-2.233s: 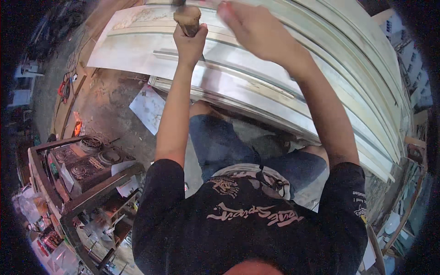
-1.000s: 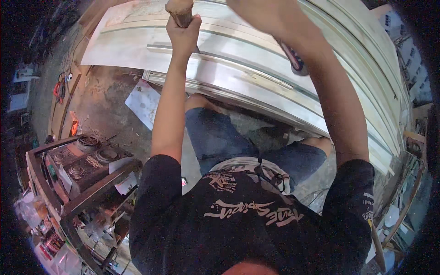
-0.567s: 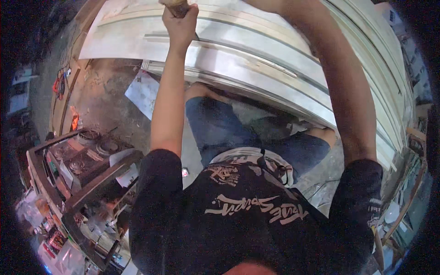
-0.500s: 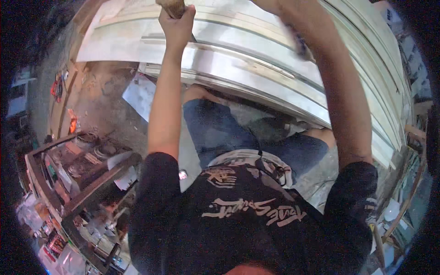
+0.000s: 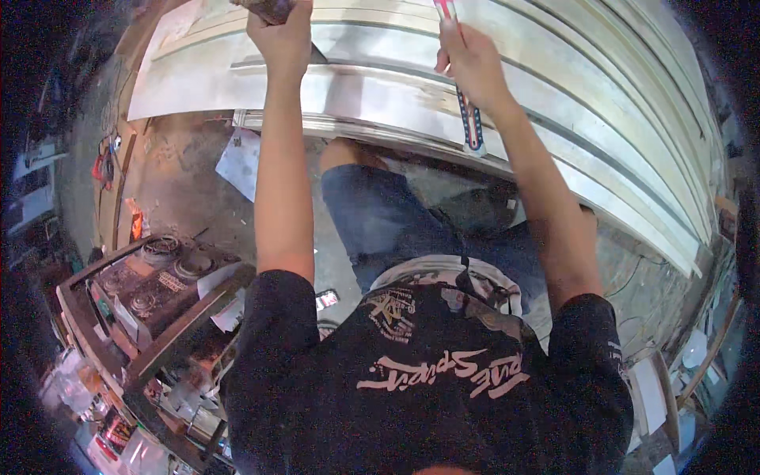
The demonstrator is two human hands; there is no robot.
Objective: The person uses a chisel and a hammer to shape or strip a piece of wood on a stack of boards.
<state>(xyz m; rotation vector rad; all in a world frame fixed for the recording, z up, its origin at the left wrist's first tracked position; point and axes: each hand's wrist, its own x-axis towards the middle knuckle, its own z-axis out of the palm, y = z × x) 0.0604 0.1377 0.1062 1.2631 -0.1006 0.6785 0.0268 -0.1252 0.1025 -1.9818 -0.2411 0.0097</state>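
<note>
11 o'clock: your left hand (image 5: 281, 39) is wrapped round a wooden handle (image 5: 267, 9) over pale boards (image 5: 388, 99) | 1 o'clock: your right hand (image 5: 476, 70) holds a striped tool (image 5: 473, 131) | step: maybe tapping | next: calls for careful aim, steady left

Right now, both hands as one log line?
left hand: gripping rough brown wooden handle | right hand: gripping slim red-white-blue tool | background: long pale flat boards
</note>
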